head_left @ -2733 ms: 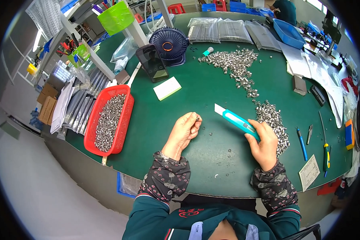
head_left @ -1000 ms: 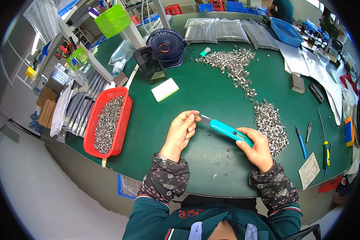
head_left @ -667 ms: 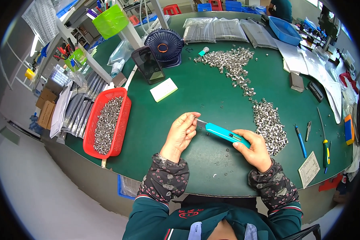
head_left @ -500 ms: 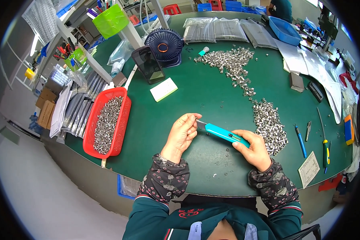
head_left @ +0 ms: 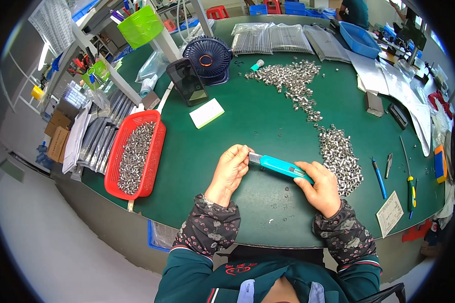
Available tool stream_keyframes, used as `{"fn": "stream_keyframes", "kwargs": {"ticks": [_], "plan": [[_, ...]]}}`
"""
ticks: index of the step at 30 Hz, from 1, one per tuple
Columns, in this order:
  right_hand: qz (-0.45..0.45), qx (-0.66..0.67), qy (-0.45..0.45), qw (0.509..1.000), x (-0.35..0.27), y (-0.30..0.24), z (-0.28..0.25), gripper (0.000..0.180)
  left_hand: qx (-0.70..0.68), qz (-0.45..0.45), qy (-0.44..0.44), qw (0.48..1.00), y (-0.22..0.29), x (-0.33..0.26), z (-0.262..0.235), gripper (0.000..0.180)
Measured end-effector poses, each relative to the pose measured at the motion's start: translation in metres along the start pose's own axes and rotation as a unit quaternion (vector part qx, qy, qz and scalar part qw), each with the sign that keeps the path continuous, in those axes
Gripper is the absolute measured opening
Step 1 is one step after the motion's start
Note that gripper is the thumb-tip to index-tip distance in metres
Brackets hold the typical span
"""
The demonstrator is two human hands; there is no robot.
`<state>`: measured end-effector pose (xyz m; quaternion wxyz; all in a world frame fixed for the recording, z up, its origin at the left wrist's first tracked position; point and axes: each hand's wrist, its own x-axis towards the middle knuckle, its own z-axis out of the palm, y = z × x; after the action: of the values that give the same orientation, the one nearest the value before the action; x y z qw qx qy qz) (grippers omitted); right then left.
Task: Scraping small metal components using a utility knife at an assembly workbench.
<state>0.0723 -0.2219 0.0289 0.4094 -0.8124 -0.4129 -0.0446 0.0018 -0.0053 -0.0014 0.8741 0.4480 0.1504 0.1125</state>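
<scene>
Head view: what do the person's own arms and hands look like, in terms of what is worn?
Both hands, left hand and right hand, are bare: no gloves, rings or watch show. Each forearm wears a dark sleeve cover with a small reddish floral print, gathered at the wrist. Above them are teal jacket sleeves with red and white striped trim.

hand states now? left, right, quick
Left hand: fingers curled at the blade end of the teal utility knife; anything pinched is hidden.
Right hand: closed, holding the knife's handle.

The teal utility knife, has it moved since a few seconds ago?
Yes. The teal utility knife has swung down and left, away from the pile of metal parts, its tip now at the left hand.
</scene>
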Motion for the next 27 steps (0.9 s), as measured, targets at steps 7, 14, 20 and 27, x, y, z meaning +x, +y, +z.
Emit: {"fn": "stream_keyframes", "kwargs": {"ticks": [7,14,20,27], "plan": [[-0.026,-0.045,0.014,0.999,0.001,-0.001,-0.002,0.028,0.012,-0.016,0.018,1.000,0.003,0.000,0.001,0.016],[-0.044,-0.072,0.024,0.996,0.001,-0.002,-0.003,0.028,0.032,-0.032,0.006,0.999,0.006,0.000,-0.001,0.020],[-0.062,-0.093,0.026,0.993,0.003,-0.003,-0.006,0.030,0.046,-0.066,0.017,0.997,0.011,-0.001,0.002,0.022],[-0.143,-0.177,0.061,0.972,0.007,-0.005,-0.012,0.035,0.065,-0.103,0.011,0.993,0.015,-0.001,0.002,0.024]]}}
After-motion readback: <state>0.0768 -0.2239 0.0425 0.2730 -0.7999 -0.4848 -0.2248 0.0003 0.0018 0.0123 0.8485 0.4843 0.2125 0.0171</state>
